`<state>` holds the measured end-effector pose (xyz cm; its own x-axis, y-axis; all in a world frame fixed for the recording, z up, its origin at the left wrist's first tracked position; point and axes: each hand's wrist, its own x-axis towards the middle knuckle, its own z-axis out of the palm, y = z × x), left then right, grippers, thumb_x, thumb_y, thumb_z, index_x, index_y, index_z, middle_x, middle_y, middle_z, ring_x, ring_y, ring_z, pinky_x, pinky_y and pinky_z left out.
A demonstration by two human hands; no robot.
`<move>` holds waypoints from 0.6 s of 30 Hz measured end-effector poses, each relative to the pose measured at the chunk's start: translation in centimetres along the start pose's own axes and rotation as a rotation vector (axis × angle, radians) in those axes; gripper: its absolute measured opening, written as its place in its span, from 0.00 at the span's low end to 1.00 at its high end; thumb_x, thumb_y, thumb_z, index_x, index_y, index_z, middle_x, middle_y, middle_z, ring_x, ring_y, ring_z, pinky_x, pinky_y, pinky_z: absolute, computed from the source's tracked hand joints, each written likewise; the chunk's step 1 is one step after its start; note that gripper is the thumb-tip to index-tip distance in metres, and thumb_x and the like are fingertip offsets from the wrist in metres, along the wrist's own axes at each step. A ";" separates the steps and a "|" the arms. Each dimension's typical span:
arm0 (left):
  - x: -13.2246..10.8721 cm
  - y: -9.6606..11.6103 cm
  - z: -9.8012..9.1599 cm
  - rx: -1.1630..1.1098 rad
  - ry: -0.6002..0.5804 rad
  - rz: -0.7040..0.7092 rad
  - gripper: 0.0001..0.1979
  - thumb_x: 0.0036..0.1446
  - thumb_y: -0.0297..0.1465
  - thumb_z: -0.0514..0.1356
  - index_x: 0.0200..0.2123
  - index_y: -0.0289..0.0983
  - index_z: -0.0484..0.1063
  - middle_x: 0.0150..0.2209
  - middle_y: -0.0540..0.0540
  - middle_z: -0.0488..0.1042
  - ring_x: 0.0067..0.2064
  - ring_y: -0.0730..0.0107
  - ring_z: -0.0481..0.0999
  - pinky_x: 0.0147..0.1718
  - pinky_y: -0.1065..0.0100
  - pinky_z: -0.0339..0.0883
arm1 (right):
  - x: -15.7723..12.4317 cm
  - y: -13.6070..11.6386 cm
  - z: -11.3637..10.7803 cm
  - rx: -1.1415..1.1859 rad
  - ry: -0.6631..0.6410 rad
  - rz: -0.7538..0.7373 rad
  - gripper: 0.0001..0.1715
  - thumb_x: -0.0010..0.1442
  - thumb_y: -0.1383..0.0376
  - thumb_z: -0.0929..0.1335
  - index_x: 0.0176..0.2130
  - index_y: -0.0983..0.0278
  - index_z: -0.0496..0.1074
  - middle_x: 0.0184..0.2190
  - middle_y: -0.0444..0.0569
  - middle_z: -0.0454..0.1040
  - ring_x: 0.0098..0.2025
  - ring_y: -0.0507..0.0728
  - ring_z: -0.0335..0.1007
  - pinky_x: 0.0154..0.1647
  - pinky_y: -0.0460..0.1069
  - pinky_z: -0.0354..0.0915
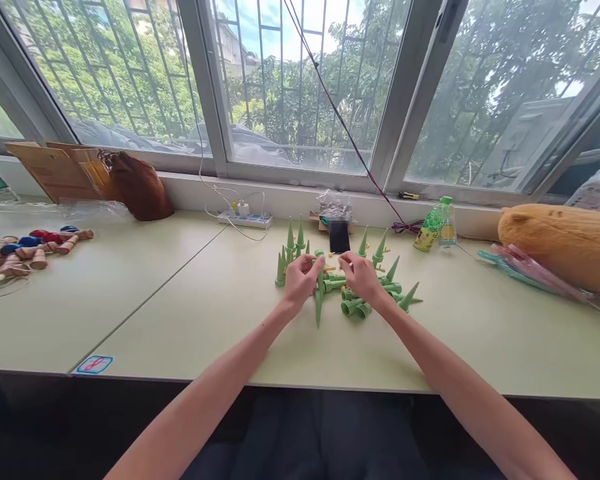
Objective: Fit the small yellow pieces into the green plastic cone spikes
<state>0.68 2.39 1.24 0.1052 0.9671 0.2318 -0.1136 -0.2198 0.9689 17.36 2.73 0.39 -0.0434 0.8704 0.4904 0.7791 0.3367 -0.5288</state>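
Note:
My left hand is closed around a green spike, held upright with its point down. Close by on the right, my right hand has its thumb and fingertips pinched together near a small yellow part; what lies between them is too small to tell. Several green spikes stand point up behind my left hand. More stand or lean behind and right of my right hand, such as a spike. Green tubes lie on the table below my right hand.
A black phone lies behind my hands. A power strip and brown bag are along the wall. To the right are a green bottle and an orange plush. Wooden toys lie far left on the table.

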 end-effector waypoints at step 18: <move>0.0 -0.3 0.1 0.038 0.054 0.077 0.19 0.49 0.46 0.65 0.28 0.35 0.69 0.21 0.50 0.72 0.18 0.78 0.65 0.16 0.74 0.55 | 8.8 0.1 3.5 -0.549 -0.471 0.170 0.14 0.59 0.76 0.65 0.44 0.69 0.75 0.46 0.63 0.71 0.47 0.62 0.71 0.41 0.49 0.63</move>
<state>0.86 2.47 0.92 0.0441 0.9523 0.3020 -0.0817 -0.2978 0.9511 14.90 11.65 2.20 -0.0615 0.9979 0.0184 0.9941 0.0629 -0.0879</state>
